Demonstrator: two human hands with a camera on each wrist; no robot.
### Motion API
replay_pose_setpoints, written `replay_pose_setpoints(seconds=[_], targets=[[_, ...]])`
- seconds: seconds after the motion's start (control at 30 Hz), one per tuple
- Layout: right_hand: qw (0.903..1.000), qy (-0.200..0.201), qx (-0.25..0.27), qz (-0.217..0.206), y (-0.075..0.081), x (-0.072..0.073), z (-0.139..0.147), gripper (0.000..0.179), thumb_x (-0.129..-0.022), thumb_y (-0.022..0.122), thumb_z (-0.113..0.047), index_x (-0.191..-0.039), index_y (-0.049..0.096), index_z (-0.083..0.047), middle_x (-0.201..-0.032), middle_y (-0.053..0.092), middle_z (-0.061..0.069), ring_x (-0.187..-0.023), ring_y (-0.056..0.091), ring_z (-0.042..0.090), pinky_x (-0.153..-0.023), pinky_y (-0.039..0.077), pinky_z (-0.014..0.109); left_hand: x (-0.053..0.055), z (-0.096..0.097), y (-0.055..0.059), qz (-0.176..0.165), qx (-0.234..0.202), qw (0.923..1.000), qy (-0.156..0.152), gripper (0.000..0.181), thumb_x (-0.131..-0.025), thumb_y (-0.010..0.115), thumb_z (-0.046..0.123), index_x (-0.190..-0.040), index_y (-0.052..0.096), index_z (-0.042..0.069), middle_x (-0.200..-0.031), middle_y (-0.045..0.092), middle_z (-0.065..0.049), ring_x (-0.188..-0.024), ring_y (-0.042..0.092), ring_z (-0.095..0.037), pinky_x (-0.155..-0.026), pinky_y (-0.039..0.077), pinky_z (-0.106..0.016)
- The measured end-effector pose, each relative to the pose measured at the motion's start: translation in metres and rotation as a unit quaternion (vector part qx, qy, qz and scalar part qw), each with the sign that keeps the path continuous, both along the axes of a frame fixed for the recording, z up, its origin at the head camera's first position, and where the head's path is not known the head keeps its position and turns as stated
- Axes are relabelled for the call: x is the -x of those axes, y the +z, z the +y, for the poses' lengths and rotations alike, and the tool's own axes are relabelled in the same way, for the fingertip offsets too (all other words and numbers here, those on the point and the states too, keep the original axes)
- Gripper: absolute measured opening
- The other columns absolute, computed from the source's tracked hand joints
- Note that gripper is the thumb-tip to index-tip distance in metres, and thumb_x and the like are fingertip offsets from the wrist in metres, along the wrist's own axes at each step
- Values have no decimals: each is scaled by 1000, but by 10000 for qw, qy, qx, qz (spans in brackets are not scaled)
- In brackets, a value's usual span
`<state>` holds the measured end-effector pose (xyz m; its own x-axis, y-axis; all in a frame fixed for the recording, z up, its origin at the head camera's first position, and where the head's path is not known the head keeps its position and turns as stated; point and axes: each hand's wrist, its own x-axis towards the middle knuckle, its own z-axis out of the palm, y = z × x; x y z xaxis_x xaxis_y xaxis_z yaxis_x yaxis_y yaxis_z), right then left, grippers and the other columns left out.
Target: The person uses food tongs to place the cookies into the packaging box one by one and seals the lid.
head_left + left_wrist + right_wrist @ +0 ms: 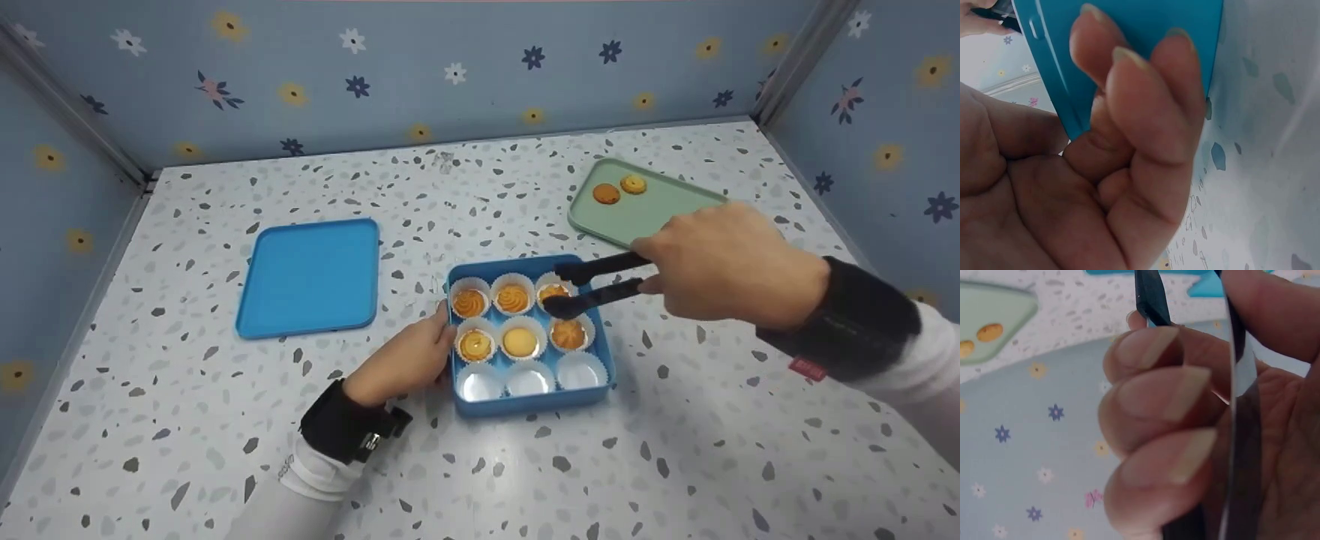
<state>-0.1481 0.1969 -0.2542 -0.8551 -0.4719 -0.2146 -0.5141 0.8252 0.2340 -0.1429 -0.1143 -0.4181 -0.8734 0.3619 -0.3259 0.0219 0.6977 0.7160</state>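
Observation:
A blue box (495, 407) holds rows of white paper cups. Swirled pastries (469, 303) fill the far row; the middle row has a yellow tart (475, 345), a smooth pale round pastry (520, 342) and a ridged brown pastry (568, 334). In the near row the paper cups (529, 379) are bare. My left hand (409, 356) grips the box's left side, fingers curled against its outer wall (1140, 17) in the left wrist view. Black tongs (600, 298) are in my right hand (724, 262), their tips apart over the far-right pastry (553, 292), partly hiding it.
Back right, a green tray (667, 202) carries a brown round pastry (606, 193) and a yellow tart (633, 184), its near side partly behind my right hand. A flat blue lid (311, 277) lies left on the speckled table (420, 480). Flowered panels (480, 97) enclose the table.

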Motion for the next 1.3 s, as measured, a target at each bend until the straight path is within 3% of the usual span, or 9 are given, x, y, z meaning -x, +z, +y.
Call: replay_pose_setpoints(seconds=[0.2, 0.33, 0.47, 0.57, 0.63, 0.73, 0.8, 1.0, 1.3], targets=[[9987, -501, 67, -59, 20, 15, 16, 21, -91, 68, -34, -97, 65, -14, -63, 51, 2, -53, 45, 21, -40, 35, 34, 1, -1, 0, -64, 22, 10000, 53, 61, -109, 34, 28, -156, 9, -2, -66, 57, -8, -51, 53, -19, -53, 44, -36], [9945, -978, 25, -367, 24, 38, 35, 26, -95, 62, -36, -109, 66, -14, -68, 55, 3, -61, 49, 24, -45, 38, 38, 1, -1, 0, -101, 59, 9999, 101, 61, -109, 34, 29, -157, 10, -2, -65, 57, -8, -50, 52, -19, -50, 44, -35], [9876, -1397, -55, -709, 20, 66, 63, 47, -98, 57, -41, -133, 60, -9, -90, 66, 16, -75, 58, 34, -53, 45, 44, 1, -1, -1, -120, 81, 9998, 124, 61, -109, 34, 29, -157, 11, -1, -65, 57, -8, -50, 51, -19, -50, 44, -35], [9825, -1663, -150, -822, 12, 84, 88, 59, -100, 54, -43, -141, 51, 0, -111, 64, 28, -89, 60, 44, -59, 49, 51, 1, 0, -1, -108, 78, 9998, 130, 61, -109, 34, 29, -157, 11, -1, -66, 57, -8, -50, 51, -19, -51, 44, -35], [9780, -1888, -195, -860, 6, 94, 105, 59, -100, 52, -43, -138, 54, 3, -108, 64, 29, -88, 59, 44, -60, 48, 51, 1, 0, -1, -97, 63, 9998, 130, 61, -109, 34, 29, -157, 11, -1, -67, 57, -8, -50, 52, -19, -51, 44, -35], [9762, -2030, -248, -716, -5, 108, 133, 49, -99, 55, -38, -124, 61, 5, -85, 63, 18, -72, 56, 34, -56, 45, 47, 2, 0, -1, -80, 26, 9999, 140, 60, -109, 34, 28, -157, 11, -1, -68, 57, -8, -51, 53, -19, -51, 45, -36], [9796, -1906, -355, -533, -13, 115, 150, 43, -98, 59, -33, -117, 62, 6, -73, 58, 11, -63, 53, 28, -53, 45, 44, 2, -1, -2, -66, 1, 9999, 135, 60, -109, 35, 27, -157, 11, -1, -69, 57, -8, -52, 54, -20, -52, 45, -36], [9893, -1145, -905, -88, -29, 133, 188, 41, -91, 70, -19, -121, 58, 5, -63, 58, 7, -53, 52, 22, -47, 46, 37, 1, -1, -2, -55, -33, 9999, 124, 60, -109, 35, 26, -156, 12, -2, -68, 56, -7, -52, 55, -20, -55, 45, -35], [9879, -365, -1505, 63, -32, 151, 195, 26, -82, 77, -8, -104, 65, -2, -56, 49, 1, -52, 45, 20, -48, 45, 36, -1, -2, 0, -37, -54, 9999, 118, 60, -109, 36, 26, -156, 11, -1, -65, 56, -7, -49, 53, -19, -50, 44, -35]])
